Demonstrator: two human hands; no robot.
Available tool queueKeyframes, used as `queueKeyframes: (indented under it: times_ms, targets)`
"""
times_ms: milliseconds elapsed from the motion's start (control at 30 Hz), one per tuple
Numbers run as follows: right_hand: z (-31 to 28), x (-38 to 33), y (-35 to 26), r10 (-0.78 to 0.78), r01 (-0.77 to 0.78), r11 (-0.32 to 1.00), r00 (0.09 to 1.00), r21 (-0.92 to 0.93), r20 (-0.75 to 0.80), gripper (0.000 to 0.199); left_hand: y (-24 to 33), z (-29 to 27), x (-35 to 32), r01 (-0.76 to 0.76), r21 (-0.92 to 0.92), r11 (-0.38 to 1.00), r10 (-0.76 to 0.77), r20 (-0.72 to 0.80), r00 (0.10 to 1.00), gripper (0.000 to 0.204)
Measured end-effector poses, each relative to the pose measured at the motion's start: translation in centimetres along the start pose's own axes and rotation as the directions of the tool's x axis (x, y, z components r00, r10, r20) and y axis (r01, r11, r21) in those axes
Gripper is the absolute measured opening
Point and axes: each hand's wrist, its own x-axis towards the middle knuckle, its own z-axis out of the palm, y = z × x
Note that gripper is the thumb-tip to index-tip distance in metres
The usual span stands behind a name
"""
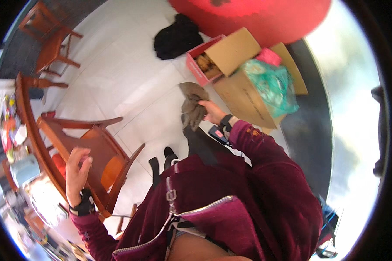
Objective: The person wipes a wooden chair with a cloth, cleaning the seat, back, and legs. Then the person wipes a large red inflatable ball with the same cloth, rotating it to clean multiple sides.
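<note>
Left hand (77, 173) curled, cloth (193, 105) in right (212, 113)

Seen from above, a person in a maroon jacket (274, 165) grips a crumpled grey-brown cloth (192, 102) in the right hand (212, 112), near the frame's centre. The left hand (78, 172) shows against a wooden chair (89, 150), left of centre. Upper right, a cardboard box (241, 98) holds a green plastic bag (270, 87).

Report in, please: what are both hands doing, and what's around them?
Right hand: gripping a limp brown cloth item. Left hand: raised near the wooden chair, grip unclear. Nearby: open cardboard box, right of the cloth.
</note>
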Motion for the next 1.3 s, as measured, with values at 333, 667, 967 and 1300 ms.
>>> queueKeyframes:
  times_ms: [333, 667, 967, 1300]
  targets:
    - [0.8, -3.9, -0.4, 0.008, -0.008, 1.0, 1.0, 0.002, 0.001, 0.04, 0.2, -0.5, 0.2, -0.122, 0.035, 0.992, 0.124, -0.054, 0.991, 0.021]
    - [-0.8, -2.3, 2.1, -0.012, 0.013, 0.998, 1.0, 0.067, -0.019, 0.039, -0.9, -1.6, 0.9, -0.153, 0.091, 0.984, 0.154, -0.009, 0.988, 0.021]
    - [-1.1, -0.3, 0.1, 0.053, -0.054, 0.998, 0.997, 0.022, 0.055, 0.043, -1.2, -2.1, 2.1, -0.014, 0.152, 0.988, 0.011, 0.02, 1.0, 0.02]
    - [-3.3, 4.5, -4.3, -0.078, 0.038, 0.985, 0.968, 0.17, 0.237, 0.037, 0.3, -3.3, 5.5, 0.491, -0.011, 0.871, -0.489, 0.072, 0.869, 0.023]
